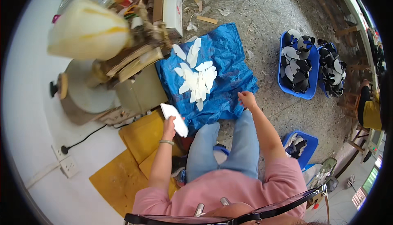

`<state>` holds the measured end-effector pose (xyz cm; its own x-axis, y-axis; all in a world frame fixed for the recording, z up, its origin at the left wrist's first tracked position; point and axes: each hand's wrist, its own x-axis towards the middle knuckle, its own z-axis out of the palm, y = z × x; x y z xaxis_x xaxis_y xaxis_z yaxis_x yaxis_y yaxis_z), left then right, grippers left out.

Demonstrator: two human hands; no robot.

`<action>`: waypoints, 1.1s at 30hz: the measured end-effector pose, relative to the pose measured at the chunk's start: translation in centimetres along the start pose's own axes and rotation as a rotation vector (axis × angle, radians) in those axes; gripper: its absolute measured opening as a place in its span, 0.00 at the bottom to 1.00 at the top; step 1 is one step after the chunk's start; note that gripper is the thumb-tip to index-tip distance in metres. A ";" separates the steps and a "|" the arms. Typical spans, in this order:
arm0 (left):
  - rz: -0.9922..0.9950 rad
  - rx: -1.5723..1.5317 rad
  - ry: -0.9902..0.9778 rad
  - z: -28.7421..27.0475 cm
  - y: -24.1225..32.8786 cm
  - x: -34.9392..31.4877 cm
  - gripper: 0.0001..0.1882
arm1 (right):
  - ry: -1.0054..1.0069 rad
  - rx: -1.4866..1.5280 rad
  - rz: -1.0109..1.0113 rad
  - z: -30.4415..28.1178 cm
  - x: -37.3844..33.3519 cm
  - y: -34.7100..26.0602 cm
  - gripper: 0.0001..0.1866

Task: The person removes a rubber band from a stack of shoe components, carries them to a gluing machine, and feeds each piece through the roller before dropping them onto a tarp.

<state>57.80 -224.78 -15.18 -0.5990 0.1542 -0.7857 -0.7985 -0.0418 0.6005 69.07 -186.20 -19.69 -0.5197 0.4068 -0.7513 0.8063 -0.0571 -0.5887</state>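
In my left hand (169,127) is a white flat piece (175,120) with a pointed end, gripped at its left side; whether it is one layer or several I cannot tell. My right hand (247,99) hovers over or touches the right edge of a blue plastic sheet (229,57), just beyond my right knee. Its fingers are curled together, and anything between them is hidden. Spread over my lap and beyond, the sheet bears a loose heap of white cut pieces (197,82).
On the left stands a machine with a round grey disc (88,88) and a cream rounded cover (88,30). Yellow sheets (123,180) lie below it. Blue baskets (308,94) of black and white pieces stand right. Another person's yellow sleeve (371,114) shows at far right.
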 end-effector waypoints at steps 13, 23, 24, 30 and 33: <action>0.316 0.563 0.270 -3.3 -2.9 28.9 0.23 | 0.352 -0.505 -0.012 0.0 34.4 23.0 0.39; 0.249 0.600 0.488 -4.3 -1.5 37.6 0.23 | 0.265 -0.560 0.084 3.8 43.6 20.8 0.47; 0.283 0.593 0.514 -4.4 -1.7 37.6 0.23 | 0.267 -0.580 0.065 4.3 44.2 21.5 0.39; 0.292 0.473 0.507 -4.9 -3.3 38.3 0.23 | 0.436 -0.812 -0.238 2.9 47.6 28.7 0.13; 0.323 0.398 0.505 -5.4 -2.6 39.0 0.24 | 0.610 -0.880 -0.239 -2.1 48.2 29.5 0.10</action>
<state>36.18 -224.01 -48.18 -0.8330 -0.2848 -0.4743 -0.5520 0.3700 0.7473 68.41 -166.33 -72.63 -0.6576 0.7176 -0.2293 0.7491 0.6552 -0.0977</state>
